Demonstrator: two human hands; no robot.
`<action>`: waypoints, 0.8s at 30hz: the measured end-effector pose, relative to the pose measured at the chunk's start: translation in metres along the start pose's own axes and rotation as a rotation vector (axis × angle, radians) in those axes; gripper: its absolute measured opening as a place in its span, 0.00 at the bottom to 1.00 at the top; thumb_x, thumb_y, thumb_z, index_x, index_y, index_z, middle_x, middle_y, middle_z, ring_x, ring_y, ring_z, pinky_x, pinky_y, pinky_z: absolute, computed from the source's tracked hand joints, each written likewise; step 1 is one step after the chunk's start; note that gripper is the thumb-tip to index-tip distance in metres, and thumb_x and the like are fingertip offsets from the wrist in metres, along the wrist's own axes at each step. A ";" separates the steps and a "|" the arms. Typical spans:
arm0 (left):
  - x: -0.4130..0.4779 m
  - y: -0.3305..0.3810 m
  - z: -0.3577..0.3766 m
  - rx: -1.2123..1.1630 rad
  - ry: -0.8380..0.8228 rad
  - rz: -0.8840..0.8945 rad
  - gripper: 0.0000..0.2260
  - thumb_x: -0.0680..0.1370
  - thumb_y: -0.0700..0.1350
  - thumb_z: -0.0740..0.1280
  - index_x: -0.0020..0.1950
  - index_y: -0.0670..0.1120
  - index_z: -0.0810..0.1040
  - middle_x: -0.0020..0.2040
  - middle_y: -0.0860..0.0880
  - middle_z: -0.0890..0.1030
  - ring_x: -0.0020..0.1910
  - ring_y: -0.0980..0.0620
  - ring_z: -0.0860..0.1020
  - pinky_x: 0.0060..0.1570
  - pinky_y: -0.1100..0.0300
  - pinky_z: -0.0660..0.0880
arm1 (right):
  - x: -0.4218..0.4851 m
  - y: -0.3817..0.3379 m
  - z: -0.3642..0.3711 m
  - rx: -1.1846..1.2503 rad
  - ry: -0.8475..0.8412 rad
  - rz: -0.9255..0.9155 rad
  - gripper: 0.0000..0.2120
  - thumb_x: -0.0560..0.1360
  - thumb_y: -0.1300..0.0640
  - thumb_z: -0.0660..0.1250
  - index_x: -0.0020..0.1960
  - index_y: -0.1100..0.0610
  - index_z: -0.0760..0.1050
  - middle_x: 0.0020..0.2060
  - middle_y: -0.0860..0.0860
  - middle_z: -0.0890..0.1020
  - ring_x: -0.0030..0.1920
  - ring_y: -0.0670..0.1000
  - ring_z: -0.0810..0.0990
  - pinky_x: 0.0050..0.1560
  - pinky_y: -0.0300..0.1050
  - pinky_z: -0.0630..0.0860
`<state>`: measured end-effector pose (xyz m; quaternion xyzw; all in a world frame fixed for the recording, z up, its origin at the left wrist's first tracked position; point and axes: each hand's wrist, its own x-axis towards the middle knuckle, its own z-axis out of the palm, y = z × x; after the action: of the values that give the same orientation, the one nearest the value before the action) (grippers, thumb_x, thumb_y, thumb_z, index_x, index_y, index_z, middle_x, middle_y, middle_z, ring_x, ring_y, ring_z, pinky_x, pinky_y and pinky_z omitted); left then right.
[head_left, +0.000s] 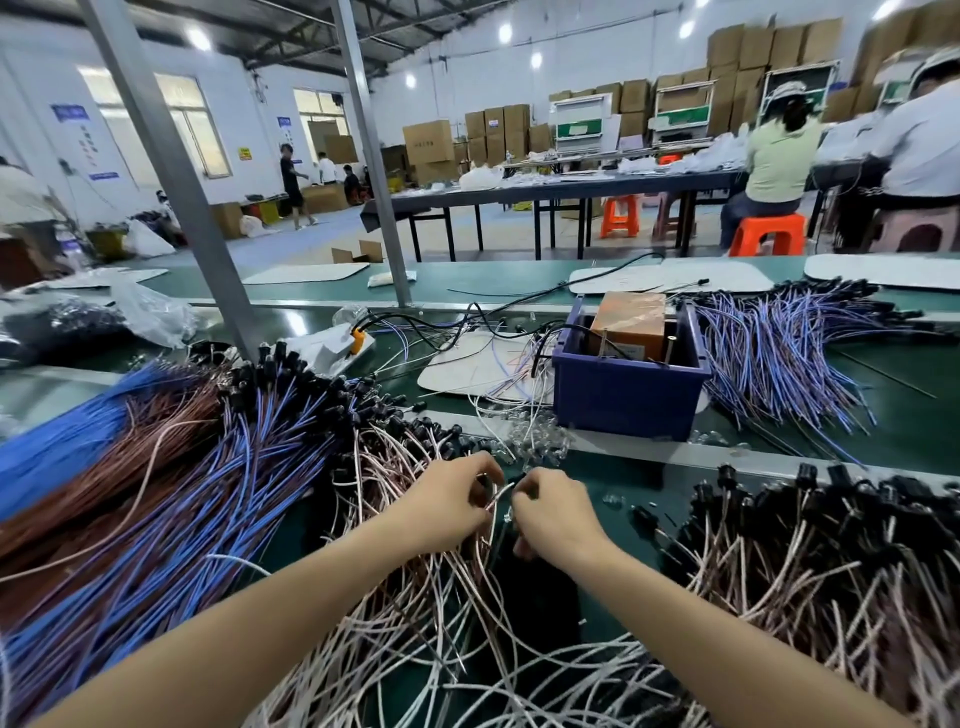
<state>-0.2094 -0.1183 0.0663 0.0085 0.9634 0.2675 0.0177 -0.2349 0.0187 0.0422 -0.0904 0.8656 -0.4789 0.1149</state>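
Note:
My left hand (451, 500) pinches the bare end of a pale pink wire (497, 498) over the green bench. My right hand (551, 510) is close beside it, fingers curled on a small part that I cannot make out, touching the same wire end. Under both hands lies a loose heap of pink-white wires (436, 613). A small clear bulb-like piece (508, 516) shows just below the fingertips.
Blue and brown wire bundles with black caps (171, 467) fill the left. Capped pink wires (810, 561) pile at the right. A blue bin (623, 395) holding an orange box stands behind, with purple wires (779, 353) beside it. People sit at far tables.

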 end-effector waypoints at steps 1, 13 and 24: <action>-0.001 0.001 0.000 -0.023 0.021 0.009 0.16 0.73 0.34 0.67 0.58 0.49 0.74 0.46 0.49 0.81 0.42 0.50 0.80 0.46 0.61 0.78 | 0.002 -0.002 0.001 0.146 0.003 0.064 0.07 0.77 0.62 0.61 0.45 0.63 0.75 0.36 0.58 0.80 0.28 0.55 0.81 0.32 0.47 0.79; -0.035 0.035 -0.003 -0.670 -0.037 0.071 0.05 0.80 0.33 0.61 0.49 0.43 0.69 0.34 0.49 0.80 0.29 0.52 0.77 0.30 0.64 0.72 | 0.006 -0.024 -0.070 1.005 0.145 0.074 0.09 0.80 0.62 0.61 0.44 0.65 0.76 0.31 0.56 0.81 0.22 0.45 0.75 0.21 0.34 0.70; -0.034 0.046 -0.048 -1.327 -0.413 0.351 0.08 0.72 0.44 0.74 0.49 0.44 0.84 0.42 0.46 0.84 0.25 0.59 0.78 0.29 0.68 0.75 | 0.025 0.030 -0.187 1.118 0.475 0.167 0.09 0.80 0.55 0.62 0.44 0.59 0.72 0.39 0.56 0.78 0.23 0.44 0.76 0.20 0.32 0.70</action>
<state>-0.1769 -0.1047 0.1319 0.2014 0.5589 0.7887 0.1580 -0.3139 0.1792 0.1104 0.1607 0.4896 -0.8569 -0.0139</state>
